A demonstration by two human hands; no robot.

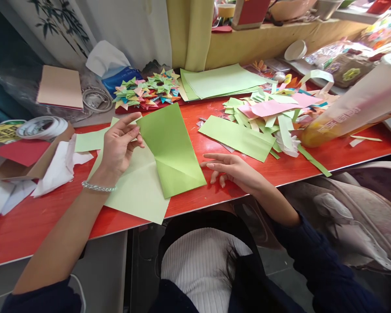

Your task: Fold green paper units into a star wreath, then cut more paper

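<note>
Head view: a bright green, creased rectangular paper sheet (174, 152) pinched at one corner

Along the near edge of the red, glossy surface (26, 226), a pale green paper sheet with a faint crease (133, 191) lies left of the middle, one corner poking just past the edge. The bright green sheet sits partly over it, its lower end close to the near edge, its upper part seemingly tilted up. Creases run across its lower half.

The left hand (122, 139) holds the bright sheet's upper left corner between thumb and fingers. The right hand (230, 171) holds nothing; its fingers are loosely spread beside the sheet's lower right edge, and whether a fingertip touches the paper I cannot tell.

The step in hand looks like turning or positioning the creased sheet. The next move would probably call for the right hand to steady the free edge, so that the paper can be lined up along its creases.

Farther in, toward the right end, lies a flat, pale green paper rectangle (236, 138), with a loose heap of green paper scraps (237, 115) behind it and a long pink paper strip (282, 106) on top. Near the far edge are a cluster of multicoloured folded-paper stars (146, 91) and, right of it, a stack of large light green sheets (224, 80).
</note>
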